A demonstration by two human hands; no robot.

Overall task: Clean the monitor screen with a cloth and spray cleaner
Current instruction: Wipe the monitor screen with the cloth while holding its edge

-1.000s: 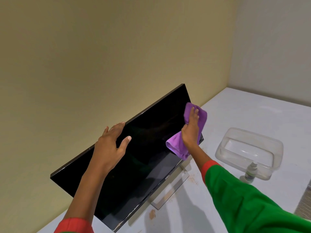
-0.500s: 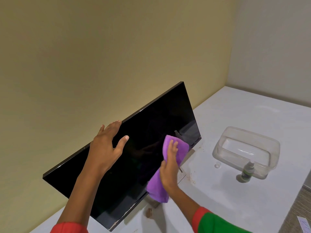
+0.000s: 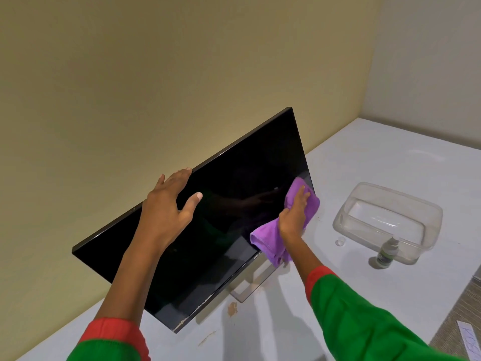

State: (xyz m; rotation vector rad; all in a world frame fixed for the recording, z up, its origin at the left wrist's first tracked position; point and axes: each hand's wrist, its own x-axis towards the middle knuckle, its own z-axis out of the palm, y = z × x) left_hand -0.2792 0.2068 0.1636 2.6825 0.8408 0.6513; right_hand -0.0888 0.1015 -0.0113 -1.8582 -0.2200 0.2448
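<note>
Purple cloth point(image 3: 276, 235) is being pressed against the monitor point(image 3: 234, 217)'s lower right screen by the gripping right hand point(image 3: 294, 214); the left hand point(image 3: 166, 207), fingers spread, is bracing its top edge.

Monitor point(image 3: 234, 204), purple cloth point(image 3: 270, 243), spray bottle point(image 3: 387, 254) on the counter point(image 3: 390, 162).

We see the black monitor, screen dark and glossy, on its stand, chipped along the bottom edge. The purple cloth is bunched and lies against the screen's lower right part. The small spray bottle stands upright, well right of the monitor, green label, cap off.
</note>
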